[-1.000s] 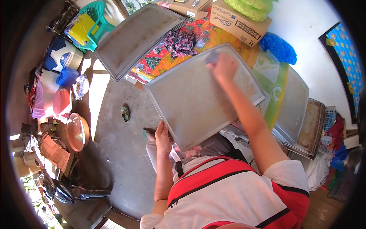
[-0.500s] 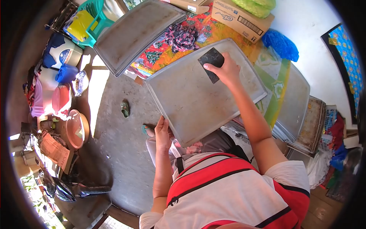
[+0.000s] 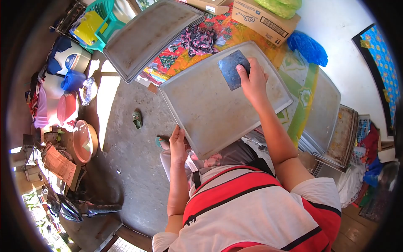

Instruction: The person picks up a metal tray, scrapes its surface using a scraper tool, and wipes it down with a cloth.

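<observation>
A flat grey metal tray (image 3: 210, 105) lies tilted across my lap and the edge of the cloth-covered table. My left hand (image 3: 177, 143) grips the tray's lower left edge, its fingers partly hidden by the rim. Over the upper right part of the tray, my right hand (image 3: 253, 80) holds a dark rectangular plate (image 3: 233, 69), thumb on top and the other fingers behind it. The plate is close to the tray's surface; whether they touch I cannot tell.
Stacked trays (image 3: 155, 35) rest at the upper left of the table, beside a bunched dark cloth (image 3: 199, 41). More trays (image 3: 323, 113) are stacked at the right. A cardboard box (image 3: 264, 21) stands at the back. A green shoe (image 3: 137, 119) lies on the floor.
The right hand was a blur over the tray one second ago; now the dark plate in it shows clearly and looks bluish, turned slightly. The left hand keeps its grip on the edge.
</observation>
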`<move>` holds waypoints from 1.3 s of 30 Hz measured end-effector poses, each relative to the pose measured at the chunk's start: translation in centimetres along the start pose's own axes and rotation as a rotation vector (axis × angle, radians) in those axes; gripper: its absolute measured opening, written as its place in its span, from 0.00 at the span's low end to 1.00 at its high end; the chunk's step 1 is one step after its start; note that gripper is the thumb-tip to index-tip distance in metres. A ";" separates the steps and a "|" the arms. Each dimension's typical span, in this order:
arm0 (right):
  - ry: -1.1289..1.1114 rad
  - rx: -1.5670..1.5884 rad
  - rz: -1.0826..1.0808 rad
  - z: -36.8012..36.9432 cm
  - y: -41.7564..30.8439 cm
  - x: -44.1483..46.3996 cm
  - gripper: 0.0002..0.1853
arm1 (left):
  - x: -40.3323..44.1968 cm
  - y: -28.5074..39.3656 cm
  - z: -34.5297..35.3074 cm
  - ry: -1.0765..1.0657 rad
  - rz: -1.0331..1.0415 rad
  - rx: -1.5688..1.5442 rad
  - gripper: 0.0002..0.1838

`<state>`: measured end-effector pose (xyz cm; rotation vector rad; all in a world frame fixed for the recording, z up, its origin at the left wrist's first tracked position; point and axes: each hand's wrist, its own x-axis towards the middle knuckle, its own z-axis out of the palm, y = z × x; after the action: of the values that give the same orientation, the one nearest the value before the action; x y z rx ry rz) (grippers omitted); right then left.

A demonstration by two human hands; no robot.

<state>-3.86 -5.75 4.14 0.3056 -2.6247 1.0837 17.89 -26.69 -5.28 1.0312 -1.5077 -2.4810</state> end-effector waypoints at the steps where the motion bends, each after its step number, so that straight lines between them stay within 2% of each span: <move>1: -0.004 0.009 0.009 -0.1 0.0 -0.1 0.15 | 0.0 0.1 0.0 0.004 -0.004 0.003 0.17; 14: 0.054 0.039 0.010 -0.9 0.2 -1.1 0.12 | 0.1 -0.1 -0.1 -0.002 -0.002 0.031 0.19; 17: -0.073 0.491 0.170 -0.2 2.3 -0.9 0.11 | 0.1 -0.3 -0.2 0.003 -0.003 0.020 0.19; 20: -0.086 0.660 0.152 0.8 4.4 -0.9 0.10 | 0.0 -0.1 -0.1 0.008 -0.008 0.017 0.20; 26: -0.079 0.639 0.186 -0.5 3.4 -1.3 0.10 | 0.1 -0.2 -0.2 0.000 -0.004 0.017 0.20; 32: -0.033 0.645 0.133 -0.7 3.3 -1.2 0.09 | -0.1 -0.2 0.0 0.014 0.002 0.012 0.20; 39: -0.042 0.749 0.233 -1.1 3.0 -1.3 0.08 | -0.1 -0.3 0.0 0.028 0.004 0.024 0.20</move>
<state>-3.34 -2.71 2.49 0.1666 -2.2121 2.1343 18.04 -26.52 -5.52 1.0611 -1.5336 -2.4411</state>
